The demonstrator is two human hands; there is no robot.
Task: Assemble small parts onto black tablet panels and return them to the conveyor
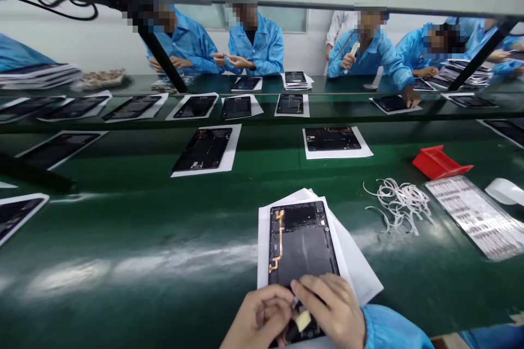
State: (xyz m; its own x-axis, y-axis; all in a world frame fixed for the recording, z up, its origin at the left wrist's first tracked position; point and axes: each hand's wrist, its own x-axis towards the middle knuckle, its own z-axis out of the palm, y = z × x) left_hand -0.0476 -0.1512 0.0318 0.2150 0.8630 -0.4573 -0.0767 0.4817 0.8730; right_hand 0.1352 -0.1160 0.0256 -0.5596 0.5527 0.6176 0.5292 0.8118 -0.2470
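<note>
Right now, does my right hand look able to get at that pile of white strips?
Likely yes: only flat white paper and green tabletop seem to lie between the right hand and the white strips, though that hand is over the black tablet panel.

I read the bench as smooth and glossy, with bright reflections. The sheets are matt white paper. The panel looks smooth, dark and low-sheen; I cannot confirm plastic or metal. The ribbon is shiny film. I note red plastic on the tray, clear glossy plastic on the bag, creased cloth on the sleeve.
</note>
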